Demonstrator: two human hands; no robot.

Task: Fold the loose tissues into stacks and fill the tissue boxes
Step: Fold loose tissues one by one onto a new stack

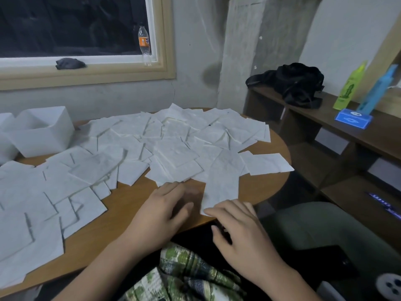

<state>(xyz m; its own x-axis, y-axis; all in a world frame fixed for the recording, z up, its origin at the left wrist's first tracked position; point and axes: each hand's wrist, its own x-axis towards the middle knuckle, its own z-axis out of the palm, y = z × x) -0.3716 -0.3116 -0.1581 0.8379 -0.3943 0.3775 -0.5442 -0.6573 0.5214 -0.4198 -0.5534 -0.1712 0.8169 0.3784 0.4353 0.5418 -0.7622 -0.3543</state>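
A round wooden table [130, 205] is spread almost all over with loose white tissues [134, 140], flat squares that overlap in a wide drift from the far edge down to the near left. At the far left stands an open white tissue box [41, 131], just beside the drift. What shows of its inside is plain white wall, and the near wall hides its floor. A second white box [4, 137] sits against it at the picture's edge, mostly cut off, so its contents cannot be told. A long folded tissue [221, 187] runs from the pile towards the person. The right hand [240, 231] lays fairly straight fingers on the tissue's near end at the table edge, with the thumb held apart below. The left hand [167, 211] rests on bare wood just beside it, fingers relaxed and loosely spread, their tips reaching the edge of the pile. On the windowsill stand a clear bottle with an orange label [144, 41] and a dark cloth [69, 63]. On the shelf unit to the right lie a black bag [297, 83] and a small blue box [352, 120].
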